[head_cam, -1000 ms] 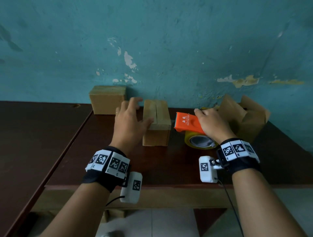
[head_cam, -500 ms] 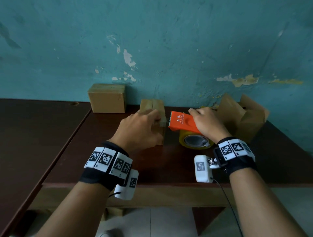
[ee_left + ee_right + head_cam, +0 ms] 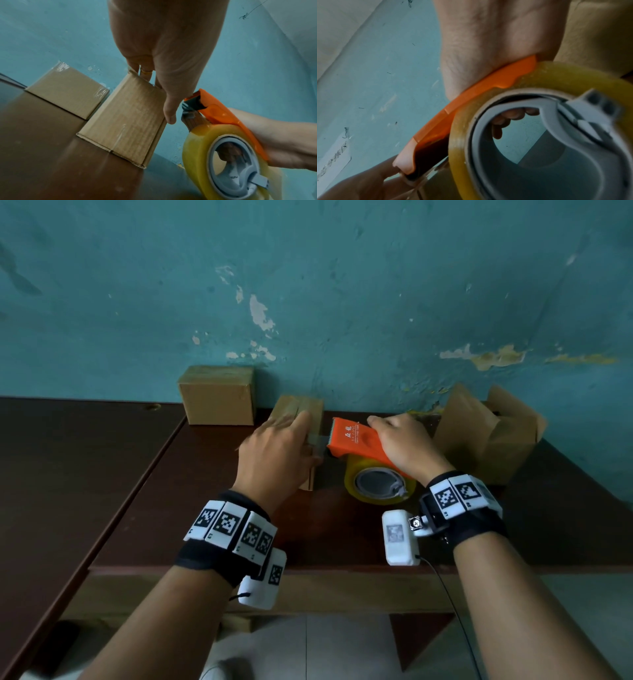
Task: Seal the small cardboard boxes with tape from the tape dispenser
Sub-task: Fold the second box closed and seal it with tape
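A small cardboard box stands mid-table with its top flaps closed. My left hand lies over it, fingers stretched along the top and thumb down its right edge. My right hand grips the orange tape dispenser just right of the box, its toothed end close to my left fingers. The yellowish tape roll sits under the handle. A short strip of clear tape spans the gap between dispenser and box. In the left wrist view the box shows a taped seam on its near face.
A taped box stands against the teal wall at back left. An open box with raised flaps sits behind my right hand. The dark table ends close to my wrists; a second table adjoins on the left.
My left hand has gone from the box's left side to lying over its top. The dispenser has shifted slightly left, nearer the box.
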`<state>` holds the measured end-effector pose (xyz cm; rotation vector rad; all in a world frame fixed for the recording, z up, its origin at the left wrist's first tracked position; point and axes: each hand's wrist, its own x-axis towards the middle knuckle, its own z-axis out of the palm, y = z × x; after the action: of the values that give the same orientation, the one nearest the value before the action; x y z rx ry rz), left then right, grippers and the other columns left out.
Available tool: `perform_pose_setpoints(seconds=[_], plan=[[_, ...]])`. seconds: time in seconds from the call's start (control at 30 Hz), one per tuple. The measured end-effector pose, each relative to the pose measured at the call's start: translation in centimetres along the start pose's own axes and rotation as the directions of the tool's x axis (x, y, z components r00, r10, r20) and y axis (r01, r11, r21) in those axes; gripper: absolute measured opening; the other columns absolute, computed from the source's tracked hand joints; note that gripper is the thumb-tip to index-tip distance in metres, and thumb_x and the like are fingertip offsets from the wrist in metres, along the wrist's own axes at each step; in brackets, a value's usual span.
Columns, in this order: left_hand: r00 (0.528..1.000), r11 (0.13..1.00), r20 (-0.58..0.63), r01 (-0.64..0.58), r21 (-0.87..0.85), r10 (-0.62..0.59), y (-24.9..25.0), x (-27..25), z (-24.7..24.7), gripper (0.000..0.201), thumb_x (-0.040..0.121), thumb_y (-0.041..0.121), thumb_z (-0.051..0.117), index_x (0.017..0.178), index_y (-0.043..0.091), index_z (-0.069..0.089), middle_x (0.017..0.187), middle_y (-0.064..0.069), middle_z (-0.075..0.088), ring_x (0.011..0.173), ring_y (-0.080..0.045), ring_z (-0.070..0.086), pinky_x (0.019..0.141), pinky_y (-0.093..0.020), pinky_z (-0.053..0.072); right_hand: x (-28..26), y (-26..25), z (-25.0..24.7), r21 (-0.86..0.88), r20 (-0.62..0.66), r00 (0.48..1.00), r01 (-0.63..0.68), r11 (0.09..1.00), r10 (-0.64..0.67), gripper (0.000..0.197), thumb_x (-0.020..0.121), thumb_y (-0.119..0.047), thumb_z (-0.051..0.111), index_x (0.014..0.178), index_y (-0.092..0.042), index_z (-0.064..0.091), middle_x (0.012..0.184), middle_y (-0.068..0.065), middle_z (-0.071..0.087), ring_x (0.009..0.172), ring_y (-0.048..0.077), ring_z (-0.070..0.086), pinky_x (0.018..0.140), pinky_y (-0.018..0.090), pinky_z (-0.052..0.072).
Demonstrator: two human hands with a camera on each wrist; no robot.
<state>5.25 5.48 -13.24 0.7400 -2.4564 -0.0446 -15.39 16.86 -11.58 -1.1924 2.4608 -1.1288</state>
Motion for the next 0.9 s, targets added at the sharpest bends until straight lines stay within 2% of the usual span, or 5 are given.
perform_pose_setpoints(seconds=[0.27, 0.43, 0.63, 0.73, 0.9], plan=[[0.999, 0.999, -0.036, 0.008, -0.033, -0.009, -0.1, -0.1, 0.3, 0.046, 0.080, 0.041, 0.083, 0.109, 0.017, 0.056, 0.106, 0.003, 0.067, 0.100, -0.028, 0.064, 0.062, -0.034, 0.043, 0.0, 0.3, 0.0, -0.013, 0.001, 1.000, -0.005, 1.000, 0.005, 0.057, 0.102, -0.057, 0.044, 0.058, -0.020, 0.040, 0.054, -0.001, 0.043, 0.054, 0.025, 0.048, 0.064, 0.042, 0.042], [0.998, 0.998, -0.053, 0.023, -0.063, -0.027, 0.1, -0.4, -0.1, 0.035, 0.086, 0.040, 0.073, 0.106, 0.017, 0.056, 0.103, 0.002, 0.066, 0.093, -0.029, 0.062, 0.061, -0.033, 0.034, -0.1, 0.6, -0.7, 0.015, 0.039, 0.999, -0.001, 1.000, 0.000, 0.060, 0.104, -0.056, 0.049, 0.056, -0.021, 0.039, 0.049, -0.004, 0.038, 0.050, 0.021, 0.043, 0.062, 0.040, 0.036], [0.998, 0.996, -0.043, 0.034, -0.084, -0.038, 0.0, -0.4, -0.1, 0.047, 0.081, 0.045, 0.083, 0.110, 0.019, 0.057, 0.106, 0.005, 0.067, 0.098, -0.027, 0.064, 0.063, -0.034, 0.039, -0.6, 1.5, -2.5, 0.033, 0.067, 0.998, 0.008, 0.999, -0.010, 0.058, 0.104, -0.057, 0.053, 0.061, -0.019, 0.048, 0.056, 0.004, 0.046, 0.053, 0.024, 0.049, 0.063, 0.040, 0.040], [0.999, 0.996, -0.041, 0.028, -0.083, -0.031, -0.2, -0.3, 0.1, 0.048, 0.080, 0.046, 0.084, 0.109, 0.021, 0.057, 0.107, 0.006, 0.067, 0.099, -0.025, 0.064, 0.063, -0.033, 0.040, -1.0, 1.9, -3.2, 0.036, 0.090, 0.996, 0.011, 0.999, -0.014, 0.068, 0.097, -0.072, 0.054, 0.068, -0.010, 0.057, 0.060, 0.008, 0.050, 0.054, 0.025, 0.053, 0.065, 0.042, 0.042], [1.000, 0.996, -0.014, 0.027, -0.086, -0.028, -0.5, 0.0, 0.2, 0.050, 0.079, 0.048, 0.084, 0.108, 0.021, 0.054, 0.112, 0.006, 0.067, 0.102, -0.026, 0.065, 0.066, -0.036, 0.046, -2.0, 1.4, -3.4, -0.071, 0.155, 0.988, 0.034, 0.997, -0.022, 0.100, 0.070, -0.101, 0.055, 0.078, -0.002, 0.064, 0.066, 0.005, 0.057, 0.059, 0.021, 0.058, 0.067, 0.038, 0.043]])
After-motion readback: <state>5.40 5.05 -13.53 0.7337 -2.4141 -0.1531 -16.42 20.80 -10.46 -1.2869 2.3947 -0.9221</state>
